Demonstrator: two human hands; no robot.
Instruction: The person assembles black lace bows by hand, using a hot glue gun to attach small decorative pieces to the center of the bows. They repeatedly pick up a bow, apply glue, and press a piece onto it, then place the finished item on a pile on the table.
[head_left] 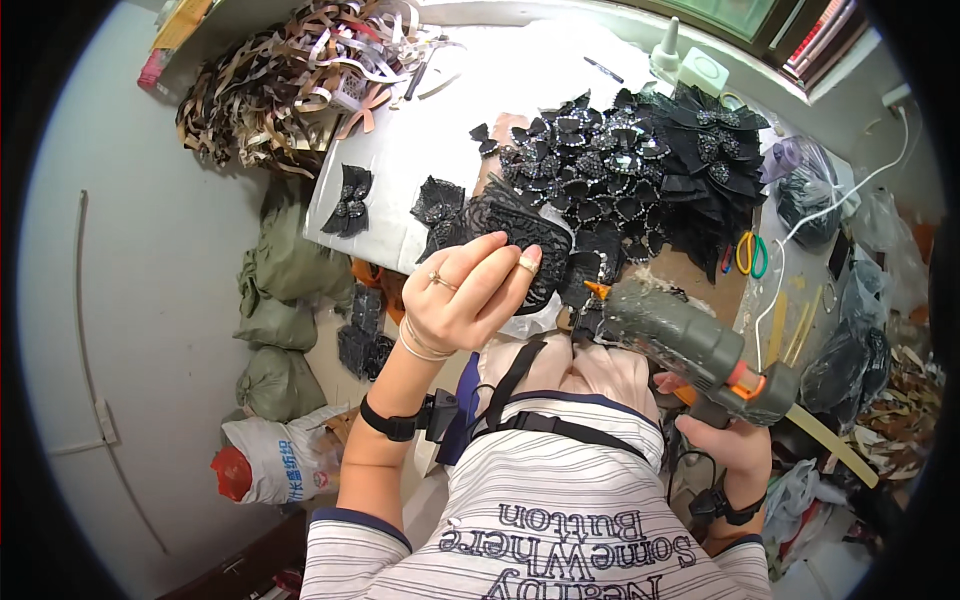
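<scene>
My left hand [465,287] is closed on a black lace piece [545,243] with a rounded dark edge, holding it up before the near edge of the table. Its thumb and fingers hide part of the lace. Wrapped round the handle of a grey-green hot glue gun [680,345] is my right hand [725,440]. The gun's orange nozzle points left toward the lace, a little apart from it, and a pale glue stick [835,447] juts from its back.
Black jewelled bows [590,150] are heaped on the white-covered table [400,150], with dark ruffled pieces [715,150] to their right. Scissors [750,255] lie at the right. A ribbon pile [270,95] stands far left. Green sacks [290,260] sit below it. A white cable [840,205] crosses the right side.
</scene>
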